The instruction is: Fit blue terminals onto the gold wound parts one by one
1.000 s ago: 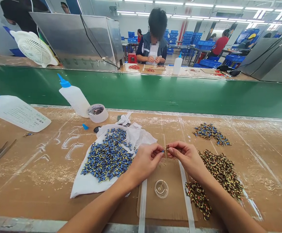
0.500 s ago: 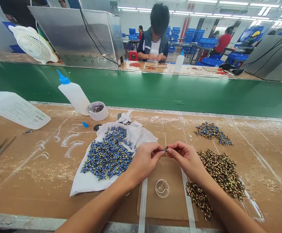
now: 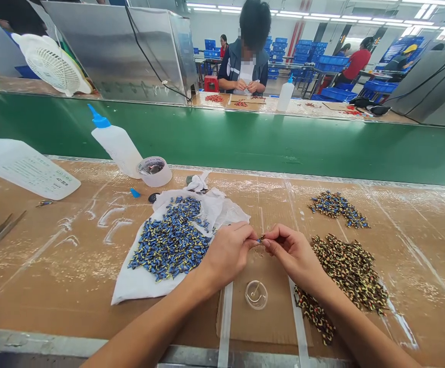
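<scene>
One tiny piece [image 3: 260, 239], just beyond the cup [image 3: 256, 295], pinched by left hand [image 3: 230, 251] and right hand [image 3: 291, 250] together; looks like a joining or adjusting step, next move probably calling for fine, steady alignment.

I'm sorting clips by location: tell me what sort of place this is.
Probably a factory workroom: small blue-and-yellow parts lie heaped by the left hand, blue crates stand stacked beyond, and a co-worker is at the bench opposite.
</scene>
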{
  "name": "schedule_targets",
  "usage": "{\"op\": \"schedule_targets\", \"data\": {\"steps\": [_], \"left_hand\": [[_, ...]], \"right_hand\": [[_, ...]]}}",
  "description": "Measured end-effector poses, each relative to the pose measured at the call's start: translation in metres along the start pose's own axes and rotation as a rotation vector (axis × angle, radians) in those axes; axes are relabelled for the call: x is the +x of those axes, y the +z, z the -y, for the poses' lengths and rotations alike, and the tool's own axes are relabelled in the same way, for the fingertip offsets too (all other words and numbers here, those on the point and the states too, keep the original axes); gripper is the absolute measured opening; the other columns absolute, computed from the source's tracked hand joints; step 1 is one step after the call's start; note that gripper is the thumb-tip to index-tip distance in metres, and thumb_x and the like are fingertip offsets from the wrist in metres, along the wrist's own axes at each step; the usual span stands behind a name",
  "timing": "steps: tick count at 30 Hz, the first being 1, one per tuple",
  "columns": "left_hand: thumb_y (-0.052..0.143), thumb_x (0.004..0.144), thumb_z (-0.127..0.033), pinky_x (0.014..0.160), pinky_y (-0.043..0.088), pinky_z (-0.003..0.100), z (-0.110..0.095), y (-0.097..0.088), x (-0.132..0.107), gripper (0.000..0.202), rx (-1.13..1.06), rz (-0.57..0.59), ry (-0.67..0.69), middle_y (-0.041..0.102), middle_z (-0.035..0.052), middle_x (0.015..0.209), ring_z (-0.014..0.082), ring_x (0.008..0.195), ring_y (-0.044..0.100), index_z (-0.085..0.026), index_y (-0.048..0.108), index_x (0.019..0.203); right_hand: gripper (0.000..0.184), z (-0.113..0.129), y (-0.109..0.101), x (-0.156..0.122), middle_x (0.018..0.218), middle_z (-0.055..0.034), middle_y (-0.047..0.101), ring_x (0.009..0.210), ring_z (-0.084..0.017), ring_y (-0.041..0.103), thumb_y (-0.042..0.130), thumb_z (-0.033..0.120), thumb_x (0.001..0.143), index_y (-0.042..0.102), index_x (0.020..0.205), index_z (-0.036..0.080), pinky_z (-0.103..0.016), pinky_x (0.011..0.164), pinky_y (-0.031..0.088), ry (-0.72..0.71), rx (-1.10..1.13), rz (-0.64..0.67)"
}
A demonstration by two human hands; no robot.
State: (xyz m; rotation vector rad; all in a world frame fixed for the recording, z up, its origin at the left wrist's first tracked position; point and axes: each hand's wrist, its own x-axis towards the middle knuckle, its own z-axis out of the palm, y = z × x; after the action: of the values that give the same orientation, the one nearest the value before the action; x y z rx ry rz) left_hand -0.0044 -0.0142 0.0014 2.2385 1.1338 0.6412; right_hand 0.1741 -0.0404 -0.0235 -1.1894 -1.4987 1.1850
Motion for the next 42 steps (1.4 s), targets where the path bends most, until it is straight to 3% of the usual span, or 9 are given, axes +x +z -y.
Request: {"op": "schedule_targets", "data": {"steps": [8, 14, 21, 29, 33, 38, 42], "left_hand": [[0.050, 0.081, -0.008, 0.064, 0.036, 0.027, 0.002, -0.001, 0.000, 0.013, -0.054, 0.043, -0.023, 0.060, 0.0020, 0.074, 0.0172, 0.073, 0.054, -0.017, 0.055, 0.073], [0.049, 0.076, -0.005, 0.062, 0.035, 0.025, 0.003, -0.002, 0.000, 0.014, -0.102, 0.080, -0.052, 0.060, 0.0010, 0.072, 0.0156, 0.070, 0.052, -0.016, 0.056, 0.071], [0.050, 0.077, -0.006, 0.061, 0.033, 0.024, 0.004, 0.001, 0.001, 0.013, -0.141, 0.071, -0.104, 0.058, -0.0002, 0.069, 0.0140, 0.068, 0.050, -0.016, 0.056, 0.070], [0.054, 0.085, -0.022, 0.066, 0.038, 0.024, 0.009, -0.006, 0.010, 0.015, -0.314, 0.064, -0.137, 0.066, 0.0018, 0.075, 0.0152, 0.072, 0.055, -0.015, 0.066, 0.080], [0.052, 0.087, -0.022, 0.064, 0.036, 0.023, 0.016, -0.003, 0.011, 0.017, -0.225, 0.077, -0.085, 0.065, 0.0016, 0.076, 0.0145, 0.070, 0.054, -0.015, 0.067, 0.084], [0.049, 0.088, -0.015, 0.060, 0.031, 0.022, 0.024, 0.001, 0.012, 0.021, -0.107, 0.115, 0.070, 0.057, -0.0008, 0.066, 0.0118, 0.063, 0.048, -0.014, 0.061, 0.071], [0.051, 0.089, -0.018, 0.059, 0.031, 0.021, 0.028, 0.001, 0.013, 0.024, -0.117, 0.122, 0.058, 0.055, -0.0013, 0.062, 0.0109, 0.061, 0.047, -0.013, 0.059, 0.067]], "right_hand": [[0.015, -0.005, 0.007, -0.006, 0.070, -0.0015, 0.056, 0.064, -0.017, 0.051, 0.055, 0.029, 0.090, 0.059, 0.079, 0.019, -0.027, 0.058, 0.040, -0.080, -0.168, -0.042], [0.015, -0.008, 0.007, -0.005, 0.070, -0.0006, 0.055, 0.065, -0.016, 0.050, 0.054, 0.029, 0.089, 0.055, 0.076, 0.020, -0.026, 0.058, 0.039, -0.055, -0.095, 0.026], [0.016, -0.012, 0.013, -0.006, 0.070, -0.0006, 0.054, 0.065, -0.016, 0.049, 0.053, 0.026, 0.090, 0.055, 0.075, 0.020, -0.027, 0.059, 0.038, -0.095, -0.143, -0.051], [0.021, -0.015, 0.014, 0.006, 0.076, -0.0022, 0.064, 0.069, -0.017, 0.058, 0.067, 0.039, 0.082, 0.061, 0.083, 0.019, -0.028, 0.063, 0.048, 0.050, 0.232, -0.143], [0.025, -0.019, 0.015, 0.008, 0.077, -0.0034, 0.066, 0.070, -0.018, 0.061, 0.070, 0.042, 0.079, 0.064, 0.084, 0.018, -0.029, 0.065, 0.050, 0.064, 0.252, -0.171], [0.025, -0.020, 0.014, 0.008, 0.080, -0.0047, 0.069, 0.073, -0.018, 0.062, 0.069, 0.041, 0.080, 0.065, 0.089, 0.017, -0.028, 0.067, 0.050, 0.073, 0.251, -0.146], [0.028, -0.021, 0.011, 0.010, 0.077, -0.0038, 0.067, 0.070, -0.016, 0.061, 0.069, 0.041, 0.081, 0.065, 0.092, 0.016, -0.027, 0.065, 0.050, 0.113, 0.276, -0.094]]}}
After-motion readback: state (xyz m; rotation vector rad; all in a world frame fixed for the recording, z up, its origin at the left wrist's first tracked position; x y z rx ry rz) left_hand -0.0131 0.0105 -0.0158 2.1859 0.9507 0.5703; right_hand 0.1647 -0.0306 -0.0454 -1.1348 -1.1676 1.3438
